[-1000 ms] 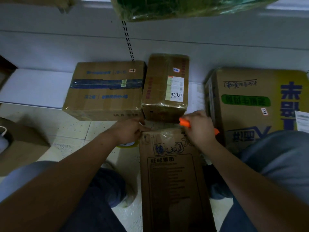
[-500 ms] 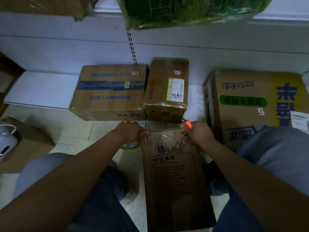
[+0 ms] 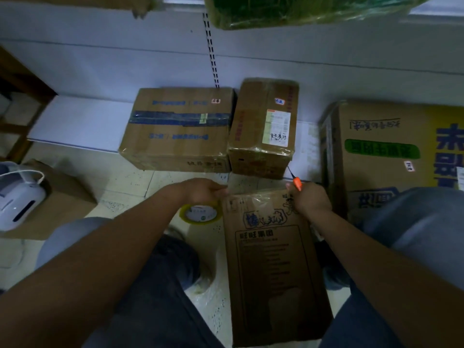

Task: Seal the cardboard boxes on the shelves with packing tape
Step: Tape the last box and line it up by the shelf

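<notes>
A long brown cardboard box (image 3: 273, 267) lies on the floor between my knees, with clear tape shining across its far end. My left hand (image 3: 203, 190) grips the far left corner of this box. A roll of yellowish packing tape (image 3: 200, 212) lies on the floor just under that hand. My right hand (image 3: 310, 198) sits at the box's far right corner and holds an orange utility knife (image 3: 297, 183), its blade pointing away from me.
Two taped boxes (image 3: 178, 129) (image 3: 263, 126) stand on the low white shelf (image 3: 75, 121) ahead. A large printed box (image 3: 381, 151) stands at the right. A white appliance (image 3: 17, 197) and flat cardboard (image 3: 62, 207) lie at the left. A green wrapped package (image 3: 301, 8) hangs overhead.
My right hand has turned so the orange knife now points forward past the box's far corner. My left hand stays at the left corner, and the tape roll shows more beneath it.
</notes>
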### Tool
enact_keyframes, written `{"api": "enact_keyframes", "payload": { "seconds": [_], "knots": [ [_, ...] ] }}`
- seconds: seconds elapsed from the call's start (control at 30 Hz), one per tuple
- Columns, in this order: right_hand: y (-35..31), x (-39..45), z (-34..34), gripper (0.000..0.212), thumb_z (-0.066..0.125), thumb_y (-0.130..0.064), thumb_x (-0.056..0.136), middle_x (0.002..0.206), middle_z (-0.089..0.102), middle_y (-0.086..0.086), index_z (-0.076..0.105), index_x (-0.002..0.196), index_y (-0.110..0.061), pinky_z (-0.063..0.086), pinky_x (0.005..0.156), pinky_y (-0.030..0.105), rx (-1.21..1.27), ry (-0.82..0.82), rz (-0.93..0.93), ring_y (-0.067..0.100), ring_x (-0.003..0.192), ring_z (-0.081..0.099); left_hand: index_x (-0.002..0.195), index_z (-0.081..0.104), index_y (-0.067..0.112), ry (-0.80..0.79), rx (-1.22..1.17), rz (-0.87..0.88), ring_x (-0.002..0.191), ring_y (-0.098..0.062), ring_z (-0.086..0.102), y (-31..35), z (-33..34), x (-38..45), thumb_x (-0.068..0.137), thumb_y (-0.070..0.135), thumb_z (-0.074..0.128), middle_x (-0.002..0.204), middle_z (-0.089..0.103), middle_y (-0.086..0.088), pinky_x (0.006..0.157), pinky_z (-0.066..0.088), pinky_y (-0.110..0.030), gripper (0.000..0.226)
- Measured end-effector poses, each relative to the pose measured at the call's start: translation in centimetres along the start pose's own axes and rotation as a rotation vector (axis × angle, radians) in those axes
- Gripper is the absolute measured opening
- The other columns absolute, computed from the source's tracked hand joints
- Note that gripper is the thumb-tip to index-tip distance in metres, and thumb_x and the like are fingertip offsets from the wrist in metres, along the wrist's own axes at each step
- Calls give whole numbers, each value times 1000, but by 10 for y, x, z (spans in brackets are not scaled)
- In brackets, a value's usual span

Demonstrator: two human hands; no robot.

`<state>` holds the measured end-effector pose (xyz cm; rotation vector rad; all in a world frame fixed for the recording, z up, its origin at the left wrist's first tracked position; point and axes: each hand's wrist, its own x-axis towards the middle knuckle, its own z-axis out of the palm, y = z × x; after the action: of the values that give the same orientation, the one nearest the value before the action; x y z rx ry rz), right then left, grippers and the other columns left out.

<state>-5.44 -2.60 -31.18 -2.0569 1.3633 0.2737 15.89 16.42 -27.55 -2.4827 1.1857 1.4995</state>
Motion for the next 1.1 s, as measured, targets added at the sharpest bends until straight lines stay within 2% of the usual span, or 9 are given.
{"api": "enact_keyframes", "payload": {
  "seconds": [0.1,0.23,0.4,0.57,0.67,0.8,0.87,1.03,1.1],
  "knots": [
    [-2,2,-4,41,43,-50,100,93,62,16,61,87,-16,37,73,31,-14,-44,-7,26,82,54,137,59,21,-43,-90,-68,123,-18,54,-22,-18,-2,98,51,54,139,57,1,110,40,-35,50],
    [-9,-1,4,44,43,-48,101,94,62,15,62,89,-10,43,73,36,-144,54,14,30,90,61,121,67,20,-94,-63,-40,105,-16,60,-35,-22,1,94,58,56,116,64,4,95,49,-33,47],
    [-22,4,4,29,45,-27,102,93,65,16,58,84,-9,56,79,46,-275,31,99,32,86,65,133,59,27,-187,79,-21,109,-17,52,-38,-20,18,95,60,52,130,56,4,91,46,-33,51],
    [-37,-25,-12,32,43,-36,102,88,63,14,57,92,-9,46,70,37,-458,194,5,31,80,63,130,58,44,-156,-89,108,113,-10,47,-61,-23,22,90,62,58,127,48,15,93,40,-27,43],
    [-73,-53,-32,39,42,-49,100,83,53,12,48,95,-11,38,67,35,-305,343,-97,28,74,54,130,58,36,-283,-274,100,110,-12,58,-79,-23,26,93,57,58,132,56,9,92,50,-28,42],
    [-123,-87,-23,30,55,-32,98,95,57,4,46,121,-15,47,64,35,173,-6,-113,20,81,59,141,54,24,-376,-510,93,114,-25,64,-78,-20,29,96,44,58,135,60,-5,90,58,-34,49],
    [-136,-101,1,29,53,-26,99,98,59,5,42,124,-20,55,75,44,139,-137,-141,23,86,62,139,55,32,-347,-474,115,116,-27,61,-71,-20,28,94,46,60,135,58,-2,94,56,-41,47],
    [-125,-116,56,32,36,-33,104,93,63,8,56,113,-9,52,75,33,-36,-74,-419,17,78,60,133,60,37,-338,-256,69,115,-25,58,-69,-17,30,72,72,64,138,54,0,86,54,-35,70],
    [-121,-121,60,33,37,-34,104,91,58,5,53,113,-7,44,59,14,-38,-58,-396,6,69,53,130,61,41,-296,-118,68,114,-25,56,-71,-17,28,70,77,58,137,54,2,88,52,-36,70]
  ]
}}
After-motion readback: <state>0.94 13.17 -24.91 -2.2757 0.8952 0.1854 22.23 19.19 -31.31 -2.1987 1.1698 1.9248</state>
